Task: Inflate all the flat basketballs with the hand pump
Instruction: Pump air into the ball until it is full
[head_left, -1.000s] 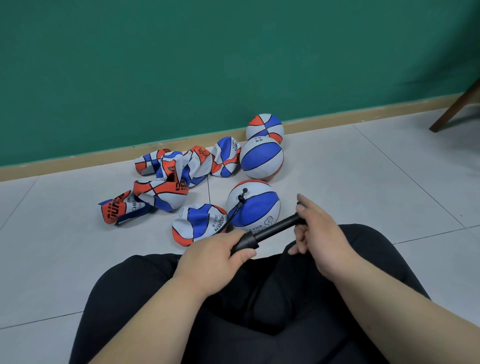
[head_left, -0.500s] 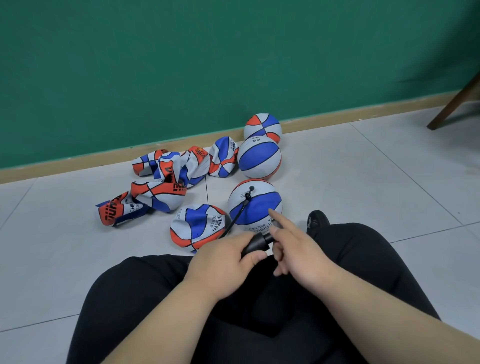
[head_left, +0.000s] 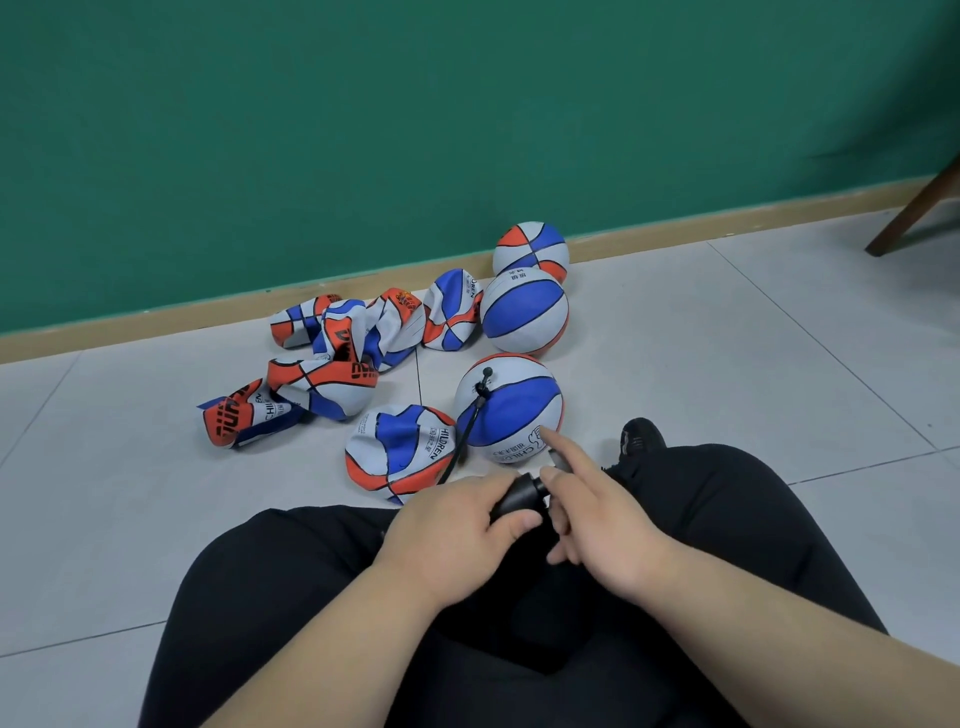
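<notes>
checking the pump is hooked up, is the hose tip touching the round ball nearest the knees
Touching. The head view shows the black hose running up the nearest round ball, its tip seated on the ball's top.

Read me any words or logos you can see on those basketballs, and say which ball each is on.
"HILDREN": nearest flat basketball, first letter lost in a fold.
"CHIL": round basketball joined to the hand pump hose, rest hidden.
Big black letters on orange bands of the left flat basketballs: too creased to read.
Other print, including Chinese characters: too small.
</notes>
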